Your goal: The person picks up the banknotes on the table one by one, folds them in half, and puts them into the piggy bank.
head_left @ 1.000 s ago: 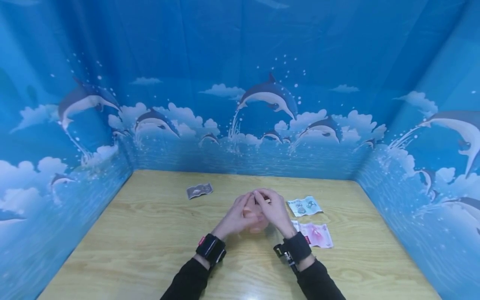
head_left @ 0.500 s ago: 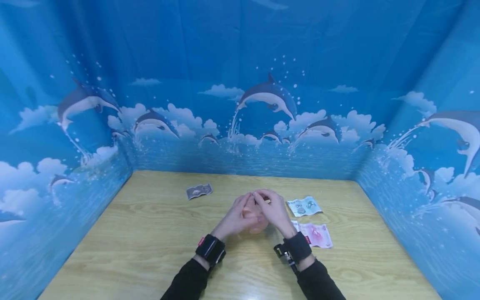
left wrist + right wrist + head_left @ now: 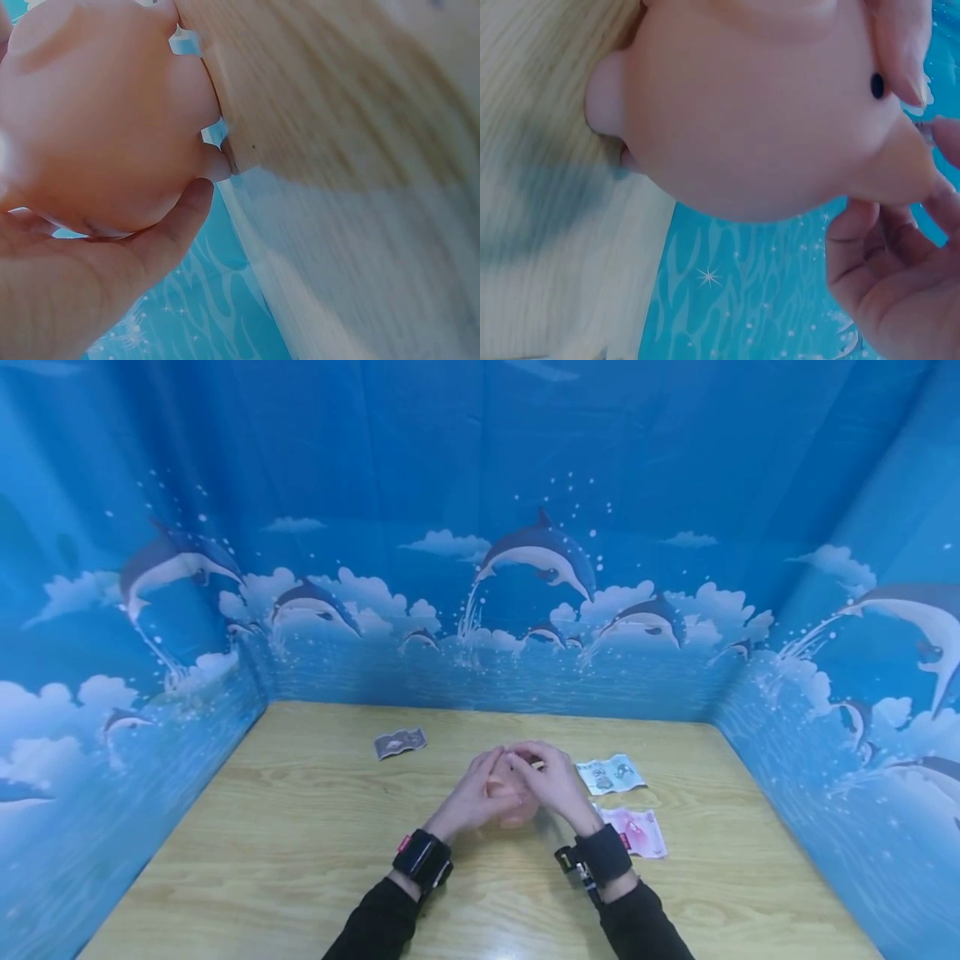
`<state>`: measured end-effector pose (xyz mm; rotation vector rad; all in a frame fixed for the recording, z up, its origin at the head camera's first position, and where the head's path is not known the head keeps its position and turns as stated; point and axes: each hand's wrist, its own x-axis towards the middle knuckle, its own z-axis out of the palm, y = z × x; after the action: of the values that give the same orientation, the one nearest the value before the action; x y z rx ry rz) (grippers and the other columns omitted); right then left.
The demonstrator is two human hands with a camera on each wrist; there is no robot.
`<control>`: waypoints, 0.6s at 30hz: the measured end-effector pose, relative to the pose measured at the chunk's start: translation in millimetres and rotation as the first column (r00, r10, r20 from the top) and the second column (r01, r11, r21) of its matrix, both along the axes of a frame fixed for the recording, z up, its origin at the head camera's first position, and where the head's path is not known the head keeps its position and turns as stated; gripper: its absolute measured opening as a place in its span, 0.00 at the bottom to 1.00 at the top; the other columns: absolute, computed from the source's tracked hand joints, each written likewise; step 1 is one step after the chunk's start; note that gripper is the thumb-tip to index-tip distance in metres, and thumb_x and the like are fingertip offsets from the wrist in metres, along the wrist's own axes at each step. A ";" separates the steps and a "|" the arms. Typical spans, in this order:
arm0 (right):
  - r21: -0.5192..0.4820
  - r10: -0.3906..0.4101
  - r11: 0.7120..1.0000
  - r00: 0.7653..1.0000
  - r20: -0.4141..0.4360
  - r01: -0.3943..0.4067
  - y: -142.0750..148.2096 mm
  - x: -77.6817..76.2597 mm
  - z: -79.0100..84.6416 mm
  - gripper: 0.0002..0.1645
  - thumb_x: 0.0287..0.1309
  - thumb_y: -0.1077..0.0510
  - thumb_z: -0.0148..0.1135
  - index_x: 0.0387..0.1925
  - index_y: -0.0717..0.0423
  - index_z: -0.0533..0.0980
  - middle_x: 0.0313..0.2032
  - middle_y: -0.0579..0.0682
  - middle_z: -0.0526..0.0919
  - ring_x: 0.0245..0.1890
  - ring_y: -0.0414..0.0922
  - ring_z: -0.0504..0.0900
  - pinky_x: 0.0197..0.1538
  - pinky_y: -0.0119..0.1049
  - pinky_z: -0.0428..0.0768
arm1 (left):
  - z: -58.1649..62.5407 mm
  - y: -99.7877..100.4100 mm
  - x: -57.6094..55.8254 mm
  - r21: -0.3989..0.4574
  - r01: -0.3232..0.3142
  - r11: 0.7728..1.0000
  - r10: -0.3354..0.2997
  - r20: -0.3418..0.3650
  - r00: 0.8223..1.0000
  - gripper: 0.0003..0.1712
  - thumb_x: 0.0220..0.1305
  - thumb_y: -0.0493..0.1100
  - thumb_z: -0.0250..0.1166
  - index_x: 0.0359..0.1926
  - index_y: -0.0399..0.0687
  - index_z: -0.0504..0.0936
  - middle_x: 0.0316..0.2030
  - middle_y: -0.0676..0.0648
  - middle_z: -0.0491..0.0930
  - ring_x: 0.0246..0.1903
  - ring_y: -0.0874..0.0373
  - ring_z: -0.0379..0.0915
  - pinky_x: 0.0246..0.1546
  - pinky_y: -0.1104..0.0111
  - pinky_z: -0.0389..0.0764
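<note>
A peach-pink piggy bank (image 3: pixel 504 787) stands between both hands in the middle of the table. My left hand (image 3: pixel 467 797) holds its left side; in the left wrist view the thumb (image 3: pixel 176 225) lies along the round body near the small feet. My right hand (image 3: pixel 557 783) is at the top of the bank, fingers curled beside an ear (image 3: pixel 900 166) and the black eye (image 3: pixel 877 85). Between its fingertips a small greyish folded piece (image 3: pixel 924 132) shows, paper-like and mostly hidden by the fingers and the ear.
On the wood-grain table (image 3: pixel 285 827), a brown banknote (image 3: pixel 400 742) lies at the back left. To the right are a green-blue banknote (image 3: pixel 611 774) and a pink one (image 3: pixel 639 832), partly behind the right wrist. A blue dolphin-print curtain (image 3: pixel 480 668) encloses the back and sides.
My right wrist has shifted slightly to the right and covers more of the banknotes beside it. The left hand keeps its hold on the piggy bank, which stays in place.
</note>
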<state>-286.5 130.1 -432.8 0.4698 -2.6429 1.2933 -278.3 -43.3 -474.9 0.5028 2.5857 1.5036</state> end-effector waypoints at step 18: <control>-0.005 0.072 0.997 0.997 -0.011 -0.072 7.4 -2.2 0.1 0.12 0.62 0.56 0.65 0.47 0.51 0.84 0.47 0.51 0.87 0.45 0.46 0.85 0.46 0.38 0.85 | 1.1 1.2 1.5 0.017 -0.015 1.000 0.014 0.064 0.998 0.59 0.53 0.63 0.71 0.78 0.60 0.47 0.78 0.45 0.44 0.73 0.40 0.49 0.65 0.34 0.60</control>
<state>-288.7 137.5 -432.7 0.5745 -2.6354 1.3139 -276.9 -42.1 -473.8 0.4314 2.5355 1.5221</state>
